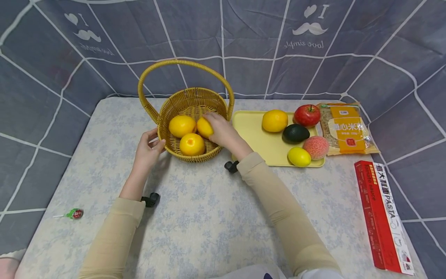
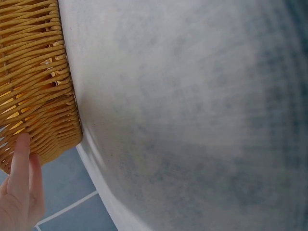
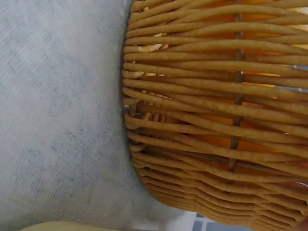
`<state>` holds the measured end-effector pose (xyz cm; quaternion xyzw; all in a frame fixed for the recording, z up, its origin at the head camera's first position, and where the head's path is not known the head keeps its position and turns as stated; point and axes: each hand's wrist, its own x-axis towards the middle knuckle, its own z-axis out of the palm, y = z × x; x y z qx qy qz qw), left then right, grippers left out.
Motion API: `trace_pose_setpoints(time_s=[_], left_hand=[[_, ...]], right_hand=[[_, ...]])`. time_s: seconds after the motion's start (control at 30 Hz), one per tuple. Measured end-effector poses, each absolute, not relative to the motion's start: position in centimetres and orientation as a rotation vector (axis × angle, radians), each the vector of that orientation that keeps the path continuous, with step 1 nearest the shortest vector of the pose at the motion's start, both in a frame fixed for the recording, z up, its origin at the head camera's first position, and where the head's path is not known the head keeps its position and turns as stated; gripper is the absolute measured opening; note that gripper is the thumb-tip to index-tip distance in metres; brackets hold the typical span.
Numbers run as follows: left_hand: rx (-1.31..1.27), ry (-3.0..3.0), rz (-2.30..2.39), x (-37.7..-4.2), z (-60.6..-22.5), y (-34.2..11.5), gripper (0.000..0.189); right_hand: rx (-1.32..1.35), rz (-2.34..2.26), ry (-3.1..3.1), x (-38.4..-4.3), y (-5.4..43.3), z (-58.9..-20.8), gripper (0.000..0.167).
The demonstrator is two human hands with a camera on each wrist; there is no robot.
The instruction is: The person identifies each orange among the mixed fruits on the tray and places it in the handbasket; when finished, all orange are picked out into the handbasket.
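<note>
A round wicker basket (image 1: 196,95) with a tall arched handle stands on the table and holds three oranges. One orange (image 1: 182,126) lies at the left, a second orange (image 1: 192,144) at the front. My right hand (image 1: 221,130) reaches over the basket's right rim and grips the third orange (image 1: 204,127), partly covered by the fingers. At the basket's left side, my left hand (image 1: 146,151) touches the wall with its thumb near the front. The left wrist view shows straight fingers (image 2: 21,163) against the weave. In the right wrist view the basket's wall (image 3: 216,110) hides the right hand's grip.
Right of the basket, a yellow tray (image 1: 245,131) bears another orange (image 1: 275,120), an apple (image 1: 307,115), an avocado (image 1: 295,133), a peach (image 1: 316,147) and a lemon (image 1: 299,157). Beyond lie a food packet (image 1: 345,130) and a pasta box (image 1: 381,217). A lollipop (image 1: 74,213) lies front left.
</note>
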<state>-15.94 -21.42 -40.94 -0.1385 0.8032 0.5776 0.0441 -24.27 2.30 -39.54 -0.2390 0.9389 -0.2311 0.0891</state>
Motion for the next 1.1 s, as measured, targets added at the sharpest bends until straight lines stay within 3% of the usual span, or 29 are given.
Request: trace_pose_setpoints(time_s=[0.27, 0.57, 1.1], left_hand=[[-0.429, 2.451, 1.774, -15.9, -41.0, -21.3, 0.058], [-0.432, 2.438, 1.782, -15.9, -40.9, -21.1, 0.058], [-0.391, 2.437, 1.798, -15.7, -41.0, -21.3, 0.059]], right_hand=[[-0.707, -0.912, 2.763, -23.2, 3.4, -38.9, 0.056], [-0.619, -1.604, 2.636, -20.9, 6.8, -37.7, 0.035], [-0.357, -1.846, 2.579, -20.6, 13.9, -38.4, 0.034]])
